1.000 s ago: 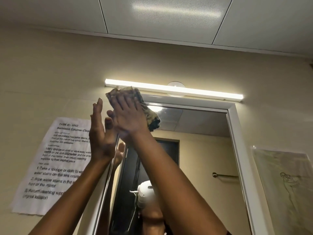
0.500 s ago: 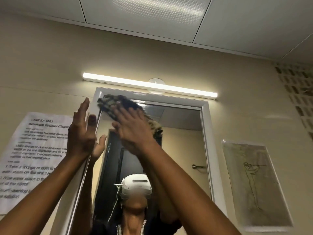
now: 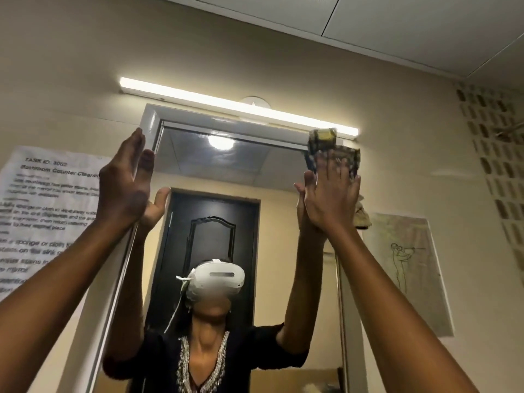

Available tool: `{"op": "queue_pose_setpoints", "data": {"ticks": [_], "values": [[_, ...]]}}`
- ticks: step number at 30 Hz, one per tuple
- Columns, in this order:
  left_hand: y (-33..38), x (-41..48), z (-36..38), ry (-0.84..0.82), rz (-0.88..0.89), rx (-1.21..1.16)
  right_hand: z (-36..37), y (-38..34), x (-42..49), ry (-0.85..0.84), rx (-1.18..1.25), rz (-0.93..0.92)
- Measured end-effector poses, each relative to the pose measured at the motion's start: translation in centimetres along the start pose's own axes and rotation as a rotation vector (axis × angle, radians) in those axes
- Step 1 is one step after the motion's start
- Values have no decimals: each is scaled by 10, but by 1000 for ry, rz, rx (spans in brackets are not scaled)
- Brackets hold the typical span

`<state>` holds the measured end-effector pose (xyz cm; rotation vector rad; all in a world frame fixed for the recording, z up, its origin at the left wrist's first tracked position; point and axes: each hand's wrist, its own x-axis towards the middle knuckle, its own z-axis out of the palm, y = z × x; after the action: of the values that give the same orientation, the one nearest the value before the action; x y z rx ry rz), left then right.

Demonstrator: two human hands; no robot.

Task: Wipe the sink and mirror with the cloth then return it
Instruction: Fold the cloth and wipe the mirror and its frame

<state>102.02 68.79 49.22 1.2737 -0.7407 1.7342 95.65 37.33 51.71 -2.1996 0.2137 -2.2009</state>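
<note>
The white-framed mirror (image 3: 255,171) fills the middle of the view and reflects a person with a white headset and both arms raised. My right hand (image 3: 331,191) presses a patterned yellow-and-dark cloth (image 3: 326,141) flat against the mirror's top right corner. The cloth sticks out above my fingertips and hangs a little below my palm. My left hand (image 3: 124,185) rests flat, fingers straight, against the mirror's left frame near the top and holds nothing. The sink is out of view.
A lit strip light (image 3: 235,106) runs just above the mirror frame. A printed task sheet (image 3: 42,211) hangs on the wall at left and a line drawing (image 3: 408,273) at right. A dark door shows in the reflection.
My right hand has slid the cloth across the top of the mirror from the upper left to the top right corner. My left hand has stayed at the left frame.
</note>
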Motion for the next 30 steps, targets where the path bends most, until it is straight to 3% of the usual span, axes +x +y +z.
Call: {"op": "queue_pose_setpoints", "data": {"ticks": [10, 13, 20, 24, 30], "values": [[1, -5, 3, 15, -47, -42, -7, 32, -203, -153, -36, 91], [1, -8, 3, 14, -36, -64, -11, 24, -182, -150, -47, 105], [2, -4, 1, -6, -25, -122, 3, -42, -36, -61, 127, 67], [4, -4, -4, 60, 7, -172, 10, -99, -12, -50, 177, -93], [3, -5, -10, 48, -28, -189, 8, -162, -24, -168, 189, -452]]}}
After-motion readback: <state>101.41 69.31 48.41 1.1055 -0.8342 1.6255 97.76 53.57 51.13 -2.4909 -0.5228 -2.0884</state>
